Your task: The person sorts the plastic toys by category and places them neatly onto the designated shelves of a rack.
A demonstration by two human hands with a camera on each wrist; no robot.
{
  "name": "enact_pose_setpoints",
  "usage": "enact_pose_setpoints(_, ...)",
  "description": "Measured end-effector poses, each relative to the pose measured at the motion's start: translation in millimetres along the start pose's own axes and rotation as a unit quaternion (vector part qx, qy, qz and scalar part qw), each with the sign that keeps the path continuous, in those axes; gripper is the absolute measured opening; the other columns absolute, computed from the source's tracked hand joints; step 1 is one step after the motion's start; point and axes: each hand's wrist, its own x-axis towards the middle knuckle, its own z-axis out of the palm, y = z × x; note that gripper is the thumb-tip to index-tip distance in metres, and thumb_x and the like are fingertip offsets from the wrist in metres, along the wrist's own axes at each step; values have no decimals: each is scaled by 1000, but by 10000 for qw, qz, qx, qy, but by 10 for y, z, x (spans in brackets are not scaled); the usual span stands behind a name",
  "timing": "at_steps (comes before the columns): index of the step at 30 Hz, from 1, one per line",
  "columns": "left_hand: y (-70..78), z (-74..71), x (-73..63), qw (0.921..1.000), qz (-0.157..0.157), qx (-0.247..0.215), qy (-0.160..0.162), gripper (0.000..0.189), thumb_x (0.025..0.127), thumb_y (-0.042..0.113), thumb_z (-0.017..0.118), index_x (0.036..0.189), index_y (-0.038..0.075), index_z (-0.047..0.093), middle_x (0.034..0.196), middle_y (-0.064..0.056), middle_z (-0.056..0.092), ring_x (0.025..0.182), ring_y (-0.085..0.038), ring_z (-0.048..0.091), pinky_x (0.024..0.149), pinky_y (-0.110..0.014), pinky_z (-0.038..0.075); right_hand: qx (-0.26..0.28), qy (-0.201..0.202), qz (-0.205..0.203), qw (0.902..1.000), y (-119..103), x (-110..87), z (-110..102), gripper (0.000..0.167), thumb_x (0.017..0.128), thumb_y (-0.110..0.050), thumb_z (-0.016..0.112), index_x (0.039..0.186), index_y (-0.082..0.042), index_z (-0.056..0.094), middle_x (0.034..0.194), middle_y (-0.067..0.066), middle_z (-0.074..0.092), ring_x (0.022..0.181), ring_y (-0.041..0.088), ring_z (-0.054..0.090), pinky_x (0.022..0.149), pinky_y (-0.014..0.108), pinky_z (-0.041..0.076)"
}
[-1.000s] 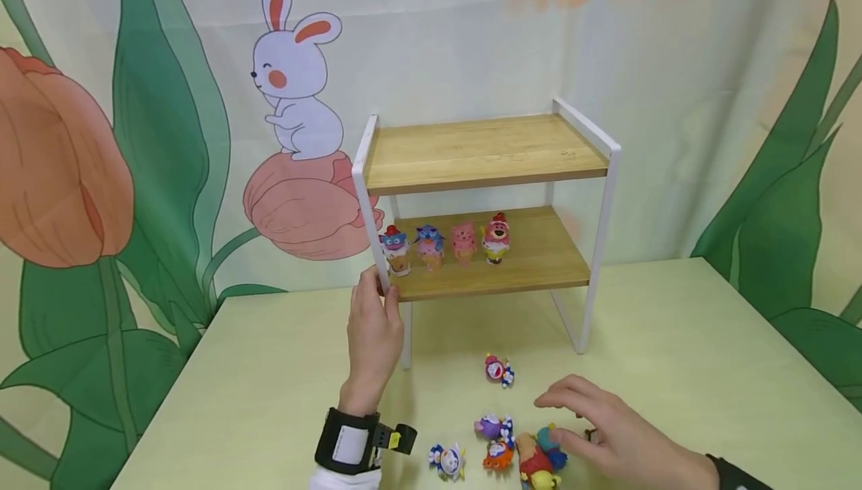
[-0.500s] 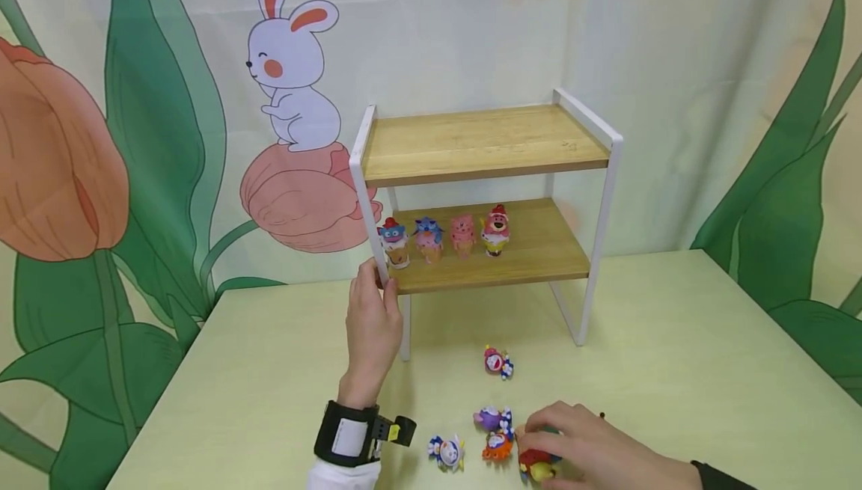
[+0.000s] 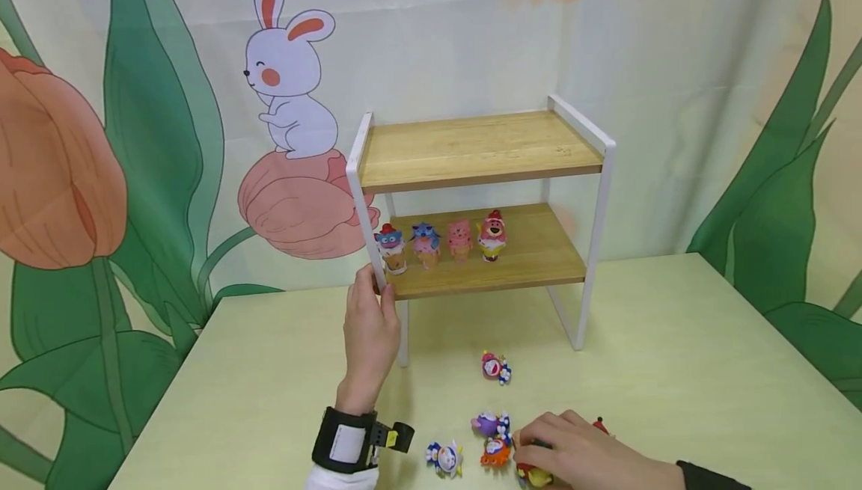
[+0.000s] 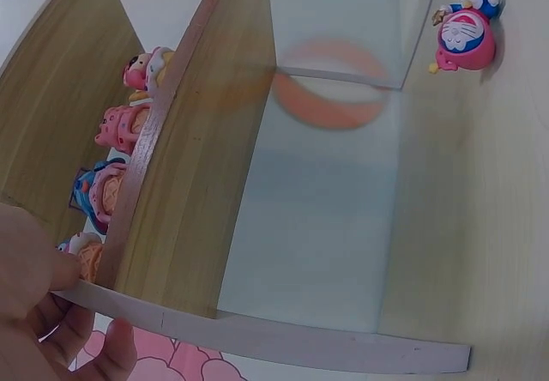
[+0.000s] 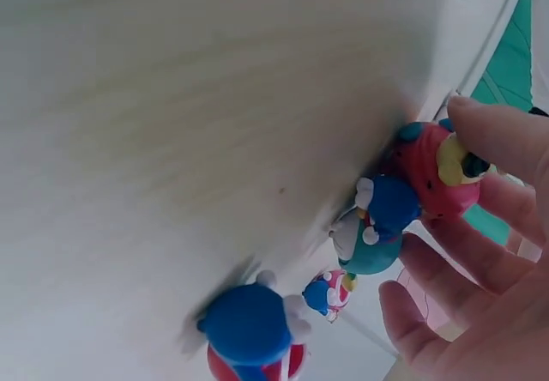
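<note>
My left hand (image 3: 369, 333) grips the white left leg (image 3: 372, 239) of a two-tier wooden shelf rack (image 3: 485, 149), at the height of its lower board. The left wrist view shows the thumb and fingers around that white frame (image 4: 283, 338). My right hand (image 3: 579, 445) is down at the table's near side, holding a red-and-yellow toy figurine (image 5: 433, 171) between thumb and fingers. Against the fingers lies a teal-and-blue figurine (image 5: 373, 248). In the head view the hand covers most of both.
Several ice-cream-cone figurines (image 3: 460, 239) stand in a row on the lower board. On the table lie a pink figurine (image 3: 495, 368), a purple one (image 3: 490, 424), an orange one (image 3: 495, 452) and a white-and-blue one (image 3: 444, 458). A blue-and-red figurine (image 5: 249, 325) lies near the right hand.
My right hand has come down and left from above the figurines onto the red-and-yellow one, its fingers closing around it. The left hand keeps its grip on the rack.
</note>
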Motion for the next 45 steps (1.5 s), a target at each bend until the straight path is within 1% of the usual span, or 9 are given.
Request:
enact_pose_setpoints(9,-3,-13,2,10000,52,7,31,31,99,3,54,128,-3,46,105,-17,56,95,-28,54,72,-40,49,-261,-41,-181,9995,-32,6,-33,41,101,-41,50,128,-14,62,127,-1,58,110,12,54,84,30,47)
enact_pose_setpoints(14,2,-6,-1,10000,11,-46,22,32,99,3,54,129,-3,46,107,-17,56,96,-28,55,72,-41,50,27,-115,-37,9999,-51,22,-111,36,98,-27,61,130,-10,60,124,-1,61,109,11,57,84,28,49)
enact_pose_setpoints(19,-8,-10,-8,10000,-43,-66,-18,32,99,4,53,130,-3,46,108,-17,56,97,-28,55,74,-41,51,998,-277,477,9935,-90,66,-260,32,98,-19,61,129,-12,57,122,-5,61,106,8,58,85,29,51)
enact_pose_setpoints(23,-14,-32,-10,10000,-9,-44,52,32,99,3,54,129,-3,46,107,-17,56,96,-28,55,72,-41,50,1813,-398,1374,9730,-146,116,-455,34,102,-27,54,133,-14,50,116,-13,57,97,1,54,82,26,50)
enact_pose_setpoints(27,-20,-28,3,10000,30,-65,46,32,99,3,54,129,-3,47,106,-17,57,96,-28,55,72,-42,50,1718,143,1556,9727,-156,161,-650,35,102,-20,55,134,-11,47,114,-9,59,92,2,55,80,25,51)
enact_pose_setpoints(32,-14,-9,1,10000,15,-53,32,32,99,4,54,129,-3,46,106,-17,57,96,-28,56,72,-41,51,1183,833,1291,9810,-53,201,-829,35,99,-8,57,133,-7,49,117,-2,62,90,3,56,77,26,52)
enact_pose_setpoints(35,-7,-5,1,10000,23,-54,46,32,99,4,54,130,-3,46,107,-17,57,97,-28,56,72,-41,51,1035,1105,1224,9809,23,224,-934,34,98,-5,57,132,-5,51,107,-3,62,77,3,53,68,23,50)
enact_pose_setpoints(39,-3,-5,4,10000,20,-47,29,32,99,4,53,130,-3,46,107,-17,57,98,-28,56,72,-41,52,977,1311,1302,9779,119,264,-1086,34,97,-3,58,131,-3,52,93,-6,60,66,3,47,59,21,46)
enact_pose_setpoints(45,6,-16,2,10000,-5,-42,32,31,99,4,53,129,-3,46,106,-17,57,96,-28,56,72,-42,51,541,1544,1623,9731,275,368,-1299,35,96,-3,60,130,1,51,96,-1,63,67,4,51,60,23,48)
